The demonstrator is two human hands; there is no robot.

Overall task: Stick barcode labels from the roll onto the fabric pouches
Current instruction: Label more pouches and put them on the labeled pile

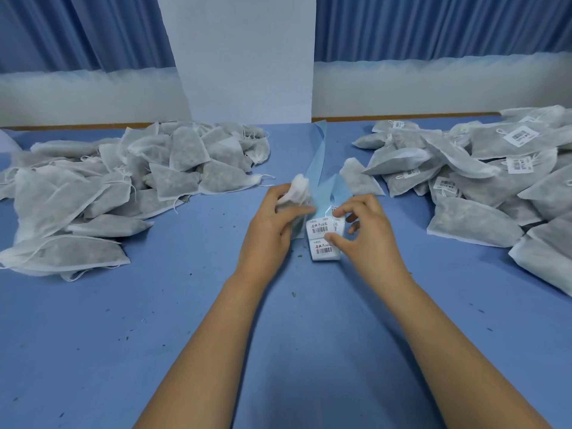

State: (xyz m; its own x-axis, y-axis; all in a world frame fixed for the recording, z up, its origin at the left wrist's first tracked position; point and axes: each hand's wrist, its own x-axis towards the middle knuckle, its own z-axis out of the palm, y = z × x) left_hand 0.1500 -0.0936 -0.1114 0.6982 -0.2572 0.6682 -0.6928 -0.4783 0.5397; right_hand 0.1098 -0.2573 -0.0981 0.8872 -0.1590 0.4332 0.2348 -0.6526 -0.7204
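Blue table (pixel 278 335): unlabelled pile (pixel 123 168) toward the left edge, labelled pile (pixel 479 181) toward the right. My left hand (pixel 269 224) grips one pouch (pixel 297 188) plus the backing strip (pixel 318 156), which runs toward the far edge. My right hand (pixel 368 230) pinches the top label (pixel 318 227) on the roll (pixel 323 252), so I'd guess it peels rightward

A: Heaps of white mesh fabric pouches on the blue bench (pixel 185 305)?
B: Two: left heap (pixel 123 174), right heap (pixel 479 181). Too many pouches in each to count.
A: Singles?
B: Two: one held pouch (pixel 297 184), one loose pouch (pixel 360 178).
A: Labels?
B: One pale blue backing strip (pixel 315 162) carrying two whole white barcode labels (pixel 318 228), others partly hidden. At least five show in the right heap.
A: Hands?
B: Two: left hand (pixel 272 221), right hand (pixel 368 233).
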